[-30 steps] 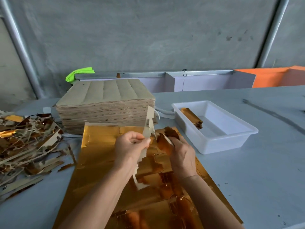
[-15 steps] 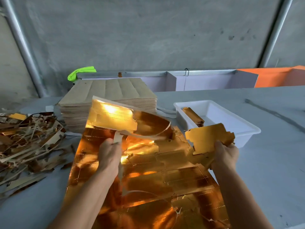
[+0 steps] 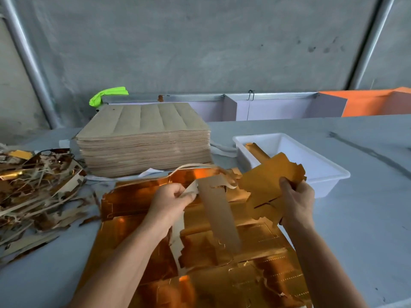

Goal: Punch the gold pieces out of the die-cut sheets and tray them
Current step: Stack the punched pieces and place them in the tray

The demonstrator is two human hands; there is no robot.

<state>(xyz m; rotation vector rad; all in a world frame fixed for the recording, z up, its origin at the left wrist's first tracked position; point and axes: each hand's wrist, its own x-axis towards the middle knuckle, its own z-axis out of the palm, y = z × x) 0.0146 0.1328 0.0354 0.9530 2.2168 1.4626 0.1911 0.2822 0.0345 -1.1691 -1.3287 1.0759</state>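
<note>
Right hand (image 3: 297,202) clutching gold piece (image 3: 270,182), left hand (image 3: 171,200) pinching scrap strip (image 3: 216,207)

The stack of sheets (image 3: 144,138) stands between scrap pile (image 3: 37,190) on the left and tray (image 3: 329,174) on the right.

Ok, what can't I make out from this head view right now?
- Tray: the gold piece in the right hand hides the pieces stacked inside.
- Die-cut sheet: near end cut off by the bottom edge.
- Left hand: its fingers curl under, hiding their grip on the scrap strip.
</note>
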